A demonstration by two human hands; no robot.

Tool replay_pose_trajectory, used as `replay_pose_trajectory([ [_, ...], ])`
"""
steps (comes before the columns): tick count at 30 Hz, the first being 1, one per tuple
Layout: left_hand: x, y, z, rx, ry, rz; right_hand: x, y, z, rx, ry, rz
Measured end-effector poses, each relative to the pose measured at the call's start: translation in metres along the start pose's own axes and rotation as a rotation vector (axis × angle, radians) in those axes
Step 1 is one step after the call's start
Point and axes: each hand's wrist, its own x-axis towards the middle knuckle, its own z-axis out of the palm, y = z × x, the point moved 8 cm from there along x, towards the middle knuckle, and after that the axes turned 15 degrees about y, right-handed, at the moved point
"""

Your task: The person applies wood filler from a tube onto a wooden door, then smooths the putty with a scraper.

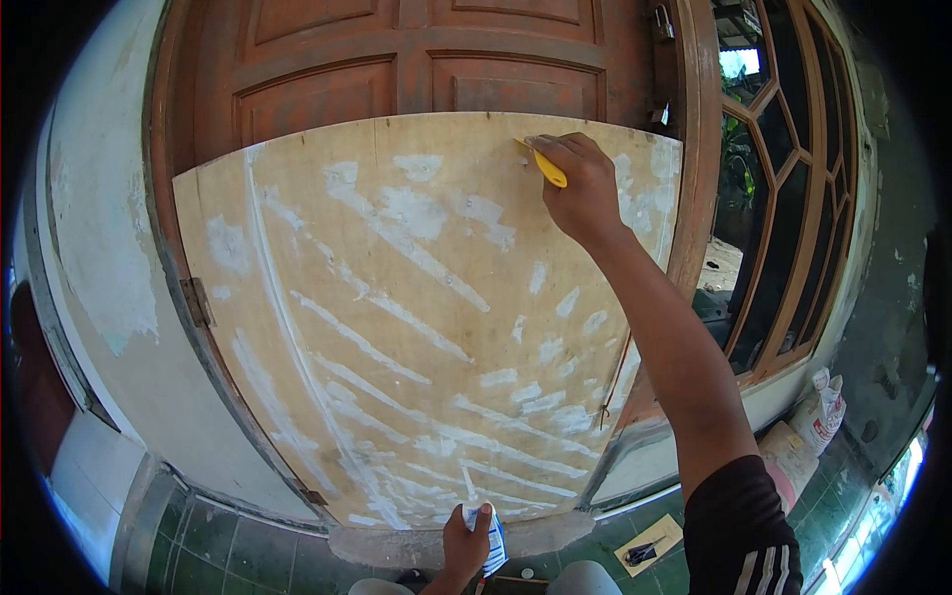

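Observation:
A large plywood panel [446, 268] stands upright across the doorway, streaked and patched with white filler. My right hand [580, 183] is raised near the panel's upper edge, its fingers wrapped round a yellow putty knife [549, 170]. The knife's tip is right at the wood, beside a small dark mark. Low down, close to my lap, my left hand [466, 543] grips a blue-and-white packet [493, 550]. Just above that hand, a thin white strip overlaps the panel's lower part. My left fingers partly hide the packet.
Behind the panel is a brown wooden door [416, 59] with a padlock [662, 22]. A hinge [196, 301] sits on the left frame. Windows [783, 188] and sacks [815, 412] are on the right. A small board [650, 545] with a black item lies on green tiles [238, 545].

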Motion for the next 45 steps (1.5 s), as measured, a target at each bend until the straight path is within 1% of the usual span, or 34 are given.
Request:
replay_pose_trajectory([
  [3, -0.001, 0.013, -0.005, 0.008, -0.01, -0.022, -0.021, -0.012, 0.004, -0.062, 0.036, -0.158],
  [4, -0.002, 0.016, -0.006, 0.01, -0.01, -0.029, -0.029, -0.012, 0.008, -0.132, -0.003, -0.208],
  [7, 0.0, 0.009, -0.004, -0.047, -0.013, -0.027, -0.043, -0.016, 0.015, -0.245, 0.005, -0.25],
  [10, 0.001, 0.005, 0.001, -0.132, -0.042, -0.071, -0.047, -0.018, 0.017, -0.295, -0.051, -0.235],
  [13, -0.002, 0.02, 0.003, -0.042, -0.045, -0.042, -0.062, -0.025, 0.014, -0.315, -0.129, -0.244],
  [16, -0.002, 0.012, 0.007, -0.01, -0.069, -0.062, -0.079, -0.038, 0.004, -0.257, -0.246, -0.266],
  [19, 0.0, 0.011, 0.007, 0.018, -0.059, -0.022, -0.056, -0.037, -0.008, -0.056, -0.425, -0.138],
  [20, 0.001, 0.013, 0.005, 0.019, -0.046, -0.012, -0.04, -0.017, -0.004, -0.075, -0.534, 0.155],
  [21, 0.001, 0.015, 0.003, 0.02, -0.032, 0.001, -0.015, -0.011, -0.008, 0.109, -0.461, 0.338],
  [23, 0.002, 0.017, 0.003, 0.03, -0.011, 0.023, 0.022, 0.002, -0.005, 0.061, -0.278, 0.14],
  [25, 0.004, 0.017, 0.003, 0.051, 0.003, 0.046, 0.038, 0.012, 0.006, -0.006, -0.245, 0.116],
  [26, 0.003, 0.015, 0.002, 0.062, -0.01, 0.027, 0.038, 0.014, 0.008, -0.04, -0.232, 0.108],
  [28, 0.003, 0.023, 0.001, 0.078, -0.034, -0.008, 0.034, 0.012, 0.009, 0.005, -0.188, 0.034],
  [32, 0.003, 0.026, 0.003, 0.026, -0.027, 0.002, 0.019, 0.002, 0.01, 0.018, -0.128, -0.134],
  [35, 0.0, 0.024, 0.003, 0.026, -0.044, -0.006, -0.007, -0.009, 0.003, 0.025, -0.139, -0.153],
  [39, 0.0, 0.016, 0.008, 0.061, -0.051, -0.004, -0.05, -0.025, -0.005, 0.087, -0.248, -0.079],
  [40, -0.001, 0.015, 0.007, 0.076, -0.048, 0.004, -0.052, -0.026, -0.005, 0.1, -0.312, -0.048],
  [43, 0.002, 0.009, 0.007, 0.078, -0.032, 0.022, -0.04, 0.001, -0.004, 0.131, -0.301, 0.303],
  [44, 0.002, 0.009, 0.006, 0.089, -0.028, 0.023, -0.026, -0.001, -0.009, 0.122, -0.174, 0.235],
  [45, 0.003, 0.009, 0.007, 0.096, -0.021, 0.024, -0.017, -0.003, -0.008, 0.093, -0.099, 0.151],
])
